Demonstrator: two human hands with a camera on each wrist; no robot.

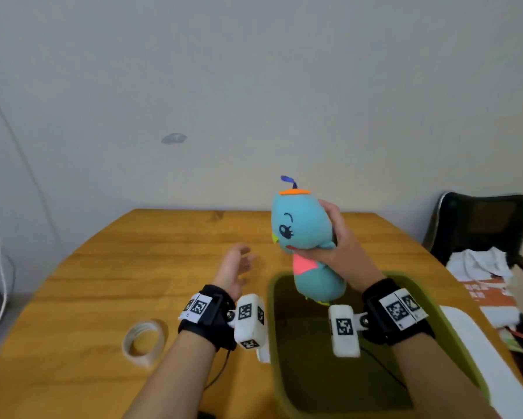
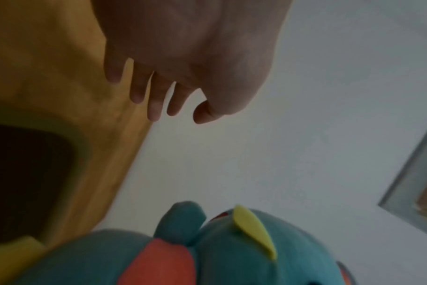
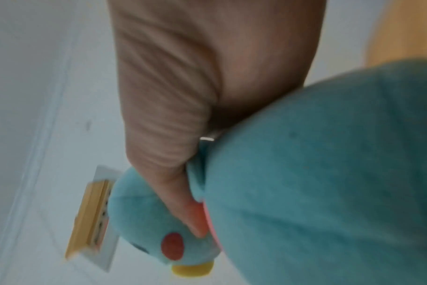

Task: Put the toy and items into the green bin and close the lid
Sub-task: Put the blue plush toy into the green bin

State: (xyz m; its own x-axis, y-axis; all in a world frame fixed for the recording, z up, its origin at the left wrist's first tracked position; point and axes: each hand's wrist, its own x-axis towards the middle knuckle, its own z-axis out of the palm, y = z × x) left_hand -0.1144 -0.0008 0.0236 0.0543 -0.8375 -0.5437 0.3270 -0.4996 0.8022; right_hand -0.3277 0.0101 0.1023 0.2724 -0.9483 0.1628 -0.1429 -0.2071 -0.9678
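Your right hand (image 1: 334, 249) grips the toy (image 1: 307, 240) at its neck — upright, long axis vertical, directly above the open green bin (image 1: 465, 355). Lower it straight in. Left hand (image 1: 234, 267) hangs open over the worktop (image 1: 103, 282).

Head view: soft even daylight, no hard shadows, mild blur throughout, wide-angle bending at tabletop (image 1: 109, 267) edges. Green bin (image 1: 453, 337) interior dark. Left wrist view dim, smeared. Right wrist view brighter, motion-blurred; plush toy (image 3: 329, 173) close, out of focus.
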